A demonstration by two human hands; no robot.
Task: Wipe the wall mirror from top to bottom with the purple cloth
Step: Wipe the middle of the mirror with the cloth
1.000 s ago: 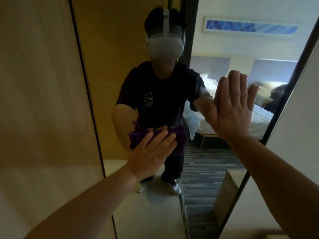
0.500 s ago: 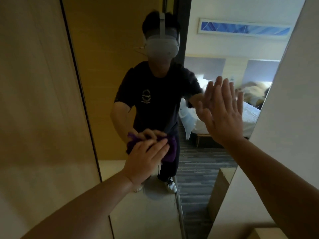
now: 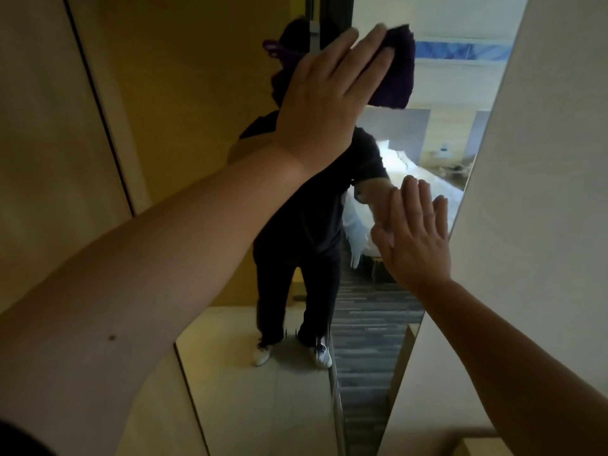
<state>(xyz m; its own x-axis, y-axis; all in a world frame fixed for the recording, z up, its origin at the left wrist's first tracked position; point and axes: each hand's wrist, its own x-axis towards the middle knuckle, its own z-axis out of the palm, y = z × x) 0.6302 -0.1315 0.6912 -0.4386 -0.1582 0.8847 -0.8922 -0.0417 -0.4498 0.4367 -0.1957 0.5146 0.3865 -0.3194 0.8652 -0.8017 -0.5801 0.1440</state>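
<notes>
The left hand (image 3: 324, 93) is raised high, its fingers straight and close together, and it presses the cloth (image 3: 394, 67) flat against the mirror (image 3: 378, 324). The cloth is purple and lies under the fingertips, reaching past them to the right and a little up, near the top of the view. The right hand (image 3: 416, 240) is lower and to the right of the left one, well apart from it. Its fingers are straight and slightly spread, and the palm faces the glass near the right edge of the mirror; it holds nothing.

Behind the hands, the mirror shows the person in dark clothes and white shoes, with a bed (image 3: 424, 189) reflected beyond the right hand. Left of the left arm is a wooden panel (image 3: 49, 143). Right of the right hand stands a pale wall (image 3: 543, 192).
</notes>
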